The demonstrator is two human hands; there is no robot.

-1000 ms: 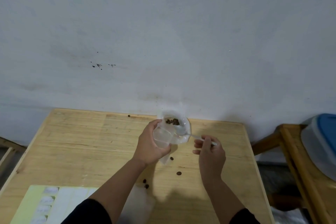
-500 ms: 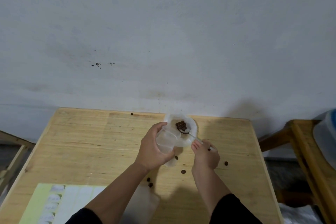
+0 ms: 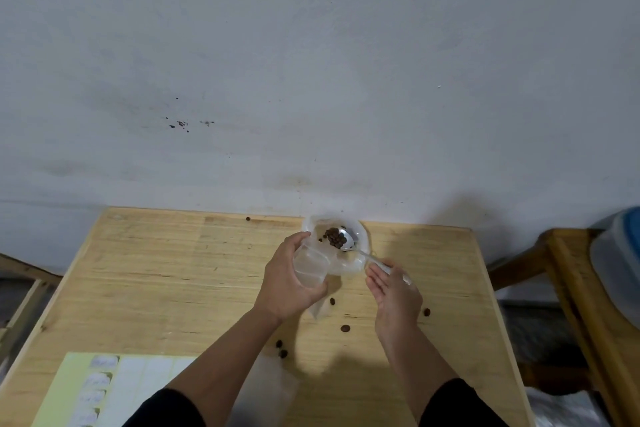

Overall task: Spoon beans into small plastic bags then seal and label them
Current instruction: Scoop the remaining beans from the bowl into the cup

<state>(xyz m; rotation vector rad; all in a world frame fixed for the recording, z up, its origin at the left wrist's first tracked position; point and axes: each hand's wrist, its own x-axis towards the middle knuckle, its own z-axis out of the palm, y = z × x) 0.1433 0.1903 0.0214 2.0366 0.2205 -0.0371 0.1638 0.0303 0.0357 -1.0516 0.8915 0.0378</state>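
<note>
A clear plastic container (image 3: 360,236) stands at the far edge of the wooden table (image 3: 156,274), with dark brown beans (image 3: 334,236) in it. My left hand (image 3: 289,282) holds a small clear plastic bag (image 3: 311,269) against the container's near side, and the bag's lower end hangs toward the table. My right hand (image 3: 394,291) grips the handle of a metal spoon (image 3: 348,241), whose bowl lies in the container among the beans.
Several loose beans (image 3: 344,328) lie scattered on the table near my hands, and one sits by the far edge. A sheet of white labels (image 3: 100,388) lies at the near left. Another clear bag (image 3: 266,388) rests below my left forearm. A wooden stand (image 3: 571,288) with a blue-lidded tub (image 3: 620,253) is to the right.
The spoon tip has gone from the container's edge down into the beans and holds a heap of them. My right hand shifted slightly left. The camera view shifted.
</note>
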